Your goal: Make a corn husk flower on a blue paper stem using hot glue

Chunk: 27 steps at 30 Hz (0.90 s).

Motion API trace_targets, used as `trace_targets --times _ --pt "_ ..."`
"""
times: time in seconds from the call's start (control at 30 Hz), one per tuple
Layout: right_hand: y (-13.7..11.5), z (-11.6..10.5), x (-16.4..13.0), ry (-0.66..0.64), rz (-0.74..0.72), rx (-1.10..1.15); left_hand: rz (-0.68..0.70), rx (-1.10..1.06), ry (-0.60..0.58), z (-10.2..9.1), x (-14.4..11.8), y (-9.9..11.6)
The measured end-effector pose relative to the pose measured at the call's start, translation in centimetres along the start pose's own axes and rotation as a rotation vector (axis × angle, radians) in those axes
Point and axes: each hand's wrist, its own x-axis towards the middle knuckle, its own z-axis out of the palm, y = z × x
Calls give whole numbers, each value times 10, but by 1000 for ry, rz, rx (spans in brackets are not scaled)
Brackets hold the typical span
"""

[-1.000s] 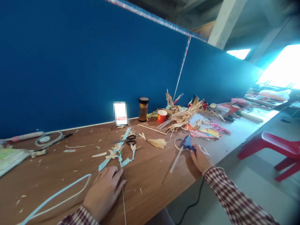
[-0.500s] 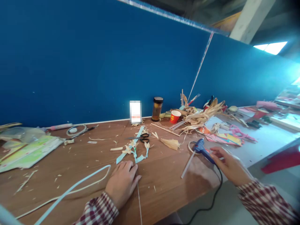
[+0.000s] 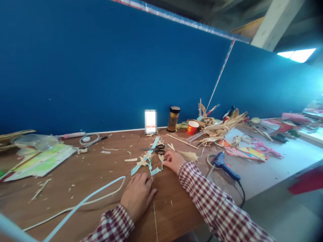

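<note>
Pale blue paper strips with straw-coloured husk knots [image 3: 148, 163]: laid flat on the brown wooden bench [image 3: 75, 181], in front of the black-handled scissors [image 3: 155, 149]. Left hand [image 3: 138, 195]: pressed palm-down, fingers spread flat, on a thin pale wire [image 3: 154, 215] at the near end of the strips; nothing is enclosed by its grip. Right hand [image 3: 172, 160]: half a second earlier placed beside the blue hot-glue gun [image 3: 223, 164], now brought across to the right end of the strips, fingertips touching them; whether anything is pinched cannot be told. The glue gun is left lying on the bench, well apart from both hands. The change is judged to mark gluing set aside and positioning of the strip piece taken up.
</note>
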Motion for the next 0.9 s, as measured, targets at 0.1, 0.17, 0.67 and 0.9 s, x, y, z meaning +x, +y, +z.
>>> trace_targets --times 0.1,0.17,0.67,0.9 --pt "5 8 2 26 -31 -2 -6 -14 -9 0 0 0" --pt "9 11 3 66 -39 10 -12 -22 -12 -1 0 0" --pt "-11 -4 5 100 -131 346 10 -27 4 -1 -1 1" --pt "-30 6 1 -69 -293 464 7 -9 7 -1 -1 1"
